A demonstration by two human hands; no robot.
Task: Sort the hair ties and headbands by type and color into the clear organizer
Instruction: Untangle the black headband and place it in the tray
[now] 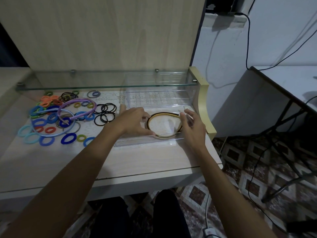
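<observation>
Two headbands (163, 115), black and beige, nested in clear organizer (145, 142) | hands: left (133, 121) pinches beige band | right (192, 128) grips organizer edge

organizer (173, 142): clear, low, near-right on desk | bands in it (161, 115): tan + dark brown, nested flat, open ends right | 2nd clear box (160, 98): just behind | purple band (80, 103) + blue band (54, 133): left, atop ties | ties (51, 117): mixed-color heap far left | black ties (104, 114): cluster between heap & organizer
</observation>
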